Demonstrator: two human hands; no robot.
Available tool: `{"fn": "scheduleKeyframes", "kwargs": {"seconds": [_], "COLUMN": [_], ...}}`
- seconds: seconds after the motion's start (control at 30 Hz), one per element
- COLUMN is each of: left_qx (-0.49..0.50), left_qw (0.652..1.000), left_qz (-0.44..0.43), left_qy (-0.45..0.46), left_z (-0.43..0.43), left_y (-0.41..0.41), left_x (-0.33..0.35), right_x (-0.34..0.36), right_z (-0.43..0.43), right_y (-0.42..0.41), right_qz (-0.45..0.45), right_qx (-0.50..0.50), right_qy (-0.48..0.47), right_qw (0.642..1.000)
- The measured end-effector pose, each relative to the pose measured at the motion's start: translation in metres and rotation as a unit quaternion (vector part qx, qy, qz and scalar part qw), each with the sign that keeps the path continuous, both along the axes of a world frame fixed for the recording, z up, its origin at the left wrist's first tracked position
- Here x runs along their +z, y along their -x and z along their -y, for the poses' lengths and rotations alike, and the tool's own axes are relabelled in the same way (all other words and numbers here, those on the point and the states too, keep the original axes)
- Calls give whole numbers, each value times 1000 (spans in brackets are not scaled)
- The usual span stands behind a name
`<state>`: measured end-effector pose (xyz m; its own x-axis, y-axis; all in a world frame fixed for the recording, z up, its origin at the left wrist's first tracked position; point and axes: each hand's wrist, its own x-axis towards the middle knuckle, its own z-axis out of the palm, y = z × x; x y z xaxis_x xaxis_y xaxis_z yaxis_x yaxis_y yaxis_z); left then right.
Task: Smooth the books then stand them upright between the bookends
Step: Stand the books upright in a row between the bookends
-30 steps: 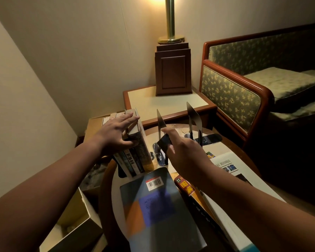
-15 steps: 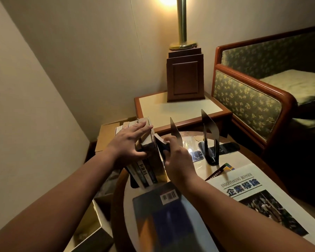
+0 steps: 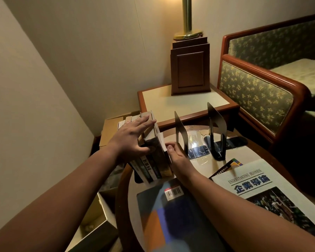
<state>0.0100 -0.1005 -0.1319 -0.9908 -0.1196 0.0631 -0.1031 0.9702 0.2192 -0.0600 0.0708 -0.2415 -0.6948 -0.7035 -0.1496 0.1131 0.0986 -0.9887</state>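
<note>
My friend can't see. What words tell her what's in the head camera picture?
A person's left hand presses flat on a row of standing books at the edge of a round table, while the right hand sits between the row and a black bookend. A second bookend stands farther right, and large books lie flat in front.

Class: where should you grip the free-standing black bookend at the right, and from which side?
Probably pinch the bookend by its upright plate near the top, from above: it stands thin and vertical, both faces clear, foot flat on the table.
</note>
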Motion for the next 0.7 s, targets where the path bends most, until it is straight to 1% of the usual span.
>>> {"fn": "scheduleKeyframes", "kwargs": {"seconds": [0.1, 0.23, 0.37, 0.53, 0.7], "left_qx": [0, -1, 0, 1, -4], "left_qw": [1000, 1000, 1000, 1000, 1000], "left_qz": [3, 2, -2, 3, 6], "left_qy": [1, -1, -1, 1, -10], "left_z": [1, 2, 4, 4, 8], "left_y": [1, 1, 2, 2, 2], "left_x": [0, -2, -3, -4, -5], "right_x": [5, 9, 9, 8, 7], "right_z": [2, 0, -2, -3, -19], "right_y": [3, 3, 5, 7, 2], "right_qz": [14, 33, 4, -23, -107], "right_qx": [-7, -18, -24, -15, 21], "right_qy": [-40, -71, -107, -100, -75], "right_qw": [999, 997, 994, 995, 991]}}
